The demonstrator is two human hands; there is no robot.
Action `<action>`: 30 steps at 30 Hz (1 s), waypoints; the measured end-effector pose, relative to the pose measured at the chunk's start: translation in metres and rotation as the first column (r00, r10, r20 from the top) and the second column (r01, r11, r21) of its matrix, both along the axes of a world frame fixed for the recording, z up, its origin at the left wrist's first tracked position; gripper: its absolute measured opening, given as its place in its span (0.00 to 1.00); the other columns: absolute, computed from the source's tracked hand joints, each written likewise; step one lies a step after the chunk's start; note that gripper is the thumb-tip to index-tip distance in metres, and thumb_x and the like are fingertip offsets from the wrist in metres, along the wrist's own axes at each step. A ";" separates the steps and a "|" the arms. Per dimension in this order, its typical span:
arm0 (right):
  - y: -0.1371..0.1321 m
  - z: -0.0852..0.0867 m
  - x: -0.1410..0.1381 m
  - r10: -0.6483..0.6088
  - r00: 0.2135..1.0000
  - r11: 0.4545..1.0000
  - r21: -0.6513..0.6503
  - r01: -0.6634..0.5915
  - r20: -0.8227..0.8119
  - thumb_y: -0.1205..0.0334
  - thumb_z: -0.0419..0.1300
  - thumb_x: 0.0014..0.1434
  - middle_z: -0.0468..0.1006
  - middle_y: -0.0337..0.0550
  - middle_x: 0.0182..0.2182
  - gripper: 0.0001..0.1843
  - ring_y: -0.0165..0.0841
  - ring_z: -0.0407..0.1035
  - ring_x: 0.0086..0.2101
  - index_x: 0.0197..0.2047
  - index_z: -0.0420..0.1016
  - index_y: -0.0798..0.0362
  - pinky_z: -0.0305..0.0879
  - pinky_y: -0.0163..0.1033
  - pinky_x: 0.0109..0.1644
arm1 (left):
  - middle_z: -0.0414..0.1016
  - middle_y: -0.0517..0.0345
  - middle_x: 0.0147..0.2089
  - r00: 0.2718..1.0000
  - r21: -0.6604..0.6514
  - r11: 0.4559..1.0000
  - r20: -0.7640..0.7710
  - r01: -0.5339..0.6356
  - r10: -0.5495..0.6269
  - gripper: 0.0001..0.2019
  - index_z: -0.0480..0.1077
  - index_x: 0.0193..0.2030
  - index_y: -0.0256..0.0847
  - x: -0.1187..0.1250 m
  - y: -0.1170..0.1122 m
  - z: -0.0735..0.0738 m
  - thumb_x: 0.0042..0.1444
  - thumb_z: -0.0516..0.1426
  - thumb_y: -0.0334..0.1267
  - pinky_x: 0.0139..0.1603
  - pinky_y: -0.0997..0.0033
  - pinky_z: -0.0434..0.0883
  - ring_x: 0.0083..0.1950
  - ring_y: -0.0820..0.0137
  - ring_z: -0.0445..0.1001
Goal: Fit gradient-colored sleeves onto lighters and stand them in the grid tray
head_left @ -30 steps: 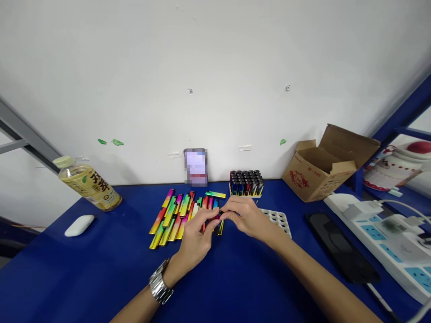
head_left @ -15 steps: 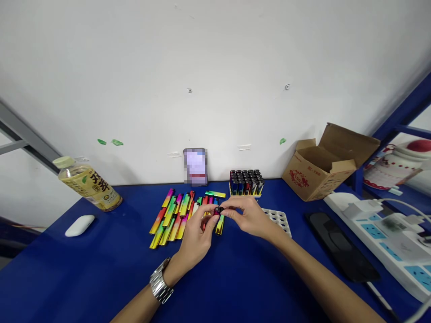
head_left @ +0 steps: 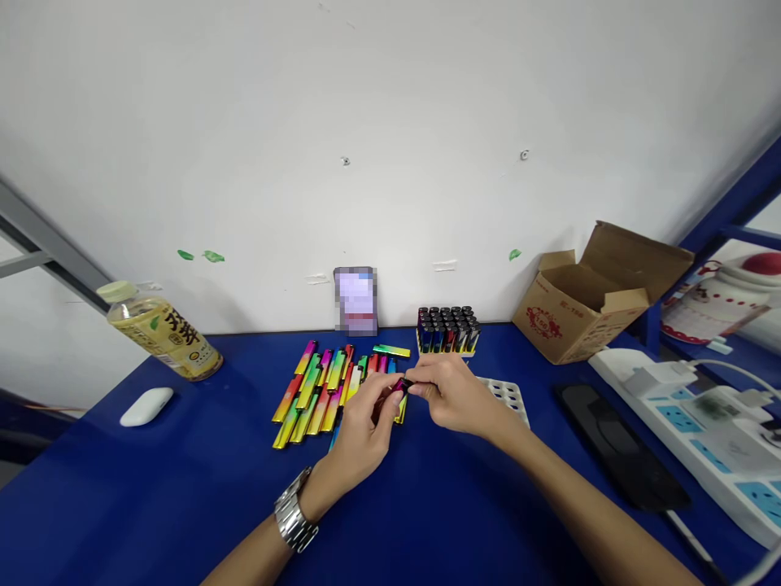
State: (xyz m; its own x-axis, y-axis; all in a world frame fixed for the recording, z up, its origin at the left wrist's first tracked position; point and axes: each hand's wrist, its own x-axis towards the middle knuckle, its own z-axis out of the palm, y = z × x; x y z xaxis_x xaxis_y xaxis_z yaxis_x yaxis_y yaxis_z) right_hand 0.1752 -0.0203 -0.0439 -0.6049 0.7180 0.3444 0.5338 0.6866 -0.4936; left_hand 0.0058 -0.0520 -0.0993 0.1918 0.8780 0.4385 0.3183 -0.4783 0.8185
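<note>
- Left hand (head_left: pixel 361 430): gripping magenta lighter (head_left: pixel 399 387).
- Right hand (head_left: pixel 455 396): fingertips pinching same lighter's black end.
- Multicoloured lighters (head_left: pixel 309 387): lying beside left hand.
- White perforated tray (head_left: pixel 511 395): near right wrist.

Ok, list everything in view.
bottle: 1, yellow, left
case: 1, white, left
upright phone: 1, pale screen, back
loose lighters: many, multicoloured, centre left
standing lighters: many, black-topped, back
tray: 1, white, centre right
box: 1, brown, right
flat phone: 1, black, right
power strip: 1, white, right
jar: 1, whitish, far right
table: 1, blue, below
wall: 1, white, behind
held lighter: 1, purplish, centre
watch: 1, silver, left wrist
left grip, right grip: 2, bare, centre
</note>
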 end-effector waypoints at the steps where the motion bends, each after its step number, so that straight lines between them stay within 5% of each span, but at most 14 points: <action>1: 0.000 0.000 -0.001 -0.003 1.000 1.000 -0.006 0.003 0.005 0.79 0.55 0.53 0.62 0.36 0.19 0.12 0.26 0.56 0.22 0.23 0.72 0.58 0.46 0.33 0.26 | 0.69 0.54 0.38 1.000 0.012 1.000 -0.006 -0.006 0.007 0.11 0.67 0.49 0.40 0.000 0.000 0.000 0.62 0.51 0.37 0.33 0.72 0.68 0.34 0.72 0.69; 4: 0.001 -0.004 -0.002 0.003 0.998 0.999 -0.051 -0.006 -0.063 0.78 0.55 0.53 0.64 0.36 0.18 0.12 0.26 0.56 0.22 0.23 0.74 0.57 0.48 0.33 0.27 | 0.69 0.57 0.33 0.999 -0.011 1.000 0.025 -0.025 0.025 0.10 0.69 0.46 0.39 0.000 -0.001 0.003 0.62 0.51 0.38 0.28 0.74 0.66 0.29 0.74 0.68; 7: 0.007 -0.014 -0.003 -0.006 0.955 0.971 -0.230 -0.065 -0.296 0.70 0.59 0.55 0.70 0.38 0.21 0.07 0.27 0.61 0.24 0.26 0.75 0.57 0.54 0.32 0.29 | 0.67 0.60 0.26 0.993 -0.116 0.993 0.112 -0.028 0.041 0.11 0.69 0.44 0.37 0.000 -0.002 0.010 0.61 0.52 0.41 0.23 0.76 0.63 0.23 0.76 0.65; 10: 0.011 -0.025 -0.004 -0.060 0.860 0.865 -0.456 -0.209 -0.507 0.56 0.66 0.51 0.71 0.37 0.22 0.11 0.27 0.62 0.23 0.28 0.75 0.57 0.57 0.32 0.28 | 0.66 0.63 0.21 0.982 -0.199 0.980 0.181 -0.010 0.047 0.14 0.70 0.45 0.36 0.000 -0.004 0.016 0.60 0.52 0.43 0.19 0.77 0.60 0.20 0.77 0.62; 13: 0.010 -0.029 -0.007 -0.101 0.816 0.788 -0.546 -0.284 -0.570 0.50 0.69 0.45 0.68 0.35 0.20 0.18 0.26 0.60 0.22 0.25 0.72 0.57 0.58 0.33 0.26 | 0.65 0.63 0.21 0.980 -0.161 0.987 0.197 -0.004 0.036 0.12 0.70 0.41 0.36 -0.001 -0.007 0.019 0.59 0.54 0.43 0.18 0.78 0.59 0.19 0.78 0.62; 17: 0.003 -0.025 -0.012 -0.121 0.799 0.834 -0.497 -0.240 -0.589 0.51 0.69 0.45 0.68 0.35 0.21 0.18 0.26 0.61 0.23 0.25 0.70 0.56 0.60 0.32 0.27 | 0.64 0.66 0.21 0.983 -0.041 0.998 0.182 0.042 -0.034 0.06 0.69 0.37 0.38 -0.004 -0.010 0.017 0.57 0.57 0.39 0.19 0.79 0.58 0.19 0.80 0.60; 20: -0.003 -0.022 -0.014 -0.102 0.766 0.869 -0.432 -0.242 -0.634 0.52 0.72 0.41 0.74 0.42 0.34 0.23 0.33 0.68 0.35 0.39 0.74 0.53 0.66 0.35 0.35 | 0.63 0.68 0.20 0.978 0.044 0.993 0.172 0.113 -0.119 0.03 0.68 0.38 0.40 -0.007 -0.012 0.016 0.59 0.54 0.35 0.18 0.79 0.57 0.17 0.81 0.59; 23: -0.008 -0.020 -0.017 -0.007 0.749 0.778 -0.474 -0.412 -0.662 0.46 0.70 0.42 0.74 0.50 0.46 0.36 0.40 0.69 0.46 0.53 0.72 0.52 0.68 0.43 0.46 | 0.63 0.68 0.19 0.981 0.153 0.979 0.116 0.135 -0.153 0.04 0.68 0.37 0.39 -0.008 -0.014 0.017 0.60 0.52 0.33 0.19 0.79 0.57 0.17 0.81 0.59; 26: -0.014 -0.019 -0.020 0.063 0.698 0.682 -0.479 -0.552 -0.714 0.41 0.65 0.48 0.78 0.49 0.41 0.33 0.40 0.73 0.41 0.51 0.75 0.56 0.69 0.44 0.47 | 0.60 0.68 0.17 0.989 0.261 0.957 0.046 0.127 -0.144 0.06 0.68 0.37 0.38 -0.007 -0.014 0.020 0.60 0.51 0.31 0.20 0.78 0.58 0.16 0.80 0.58; 30: -0.019 -0.017 -0.025 0.059 0.641 0.689 -0.433 -0.581 -0.765 0.43 0.65 0.49 0.80 0.47 0.36 0.31 0.37 0.74 0.35 0.49 0.78 0.58 0.71 0.39 0.39 | 0.59 0.68 0.17 0.992 0.314 0.943 0.028 0.107 -0.122 0.07 0.68 0.36 0.39 -0.005 -0.014 0.022 0.60 0.49 0.30 0.21 0.78 0.60 0.18 0.78 0.60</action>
State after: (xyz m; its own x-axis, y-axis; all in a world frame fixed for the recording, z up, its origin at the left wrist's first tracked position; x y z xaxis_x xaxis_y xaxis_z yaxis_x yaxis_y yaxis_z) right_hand 0.1504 -0.0392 -0.0613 -0.6322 0.7074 0.3161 -0.3046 0.1481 -0.9409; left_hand 0.0004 -0.0658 -0.0777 0.2559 0.6694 0.6975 0.2113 -0.7428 0.6353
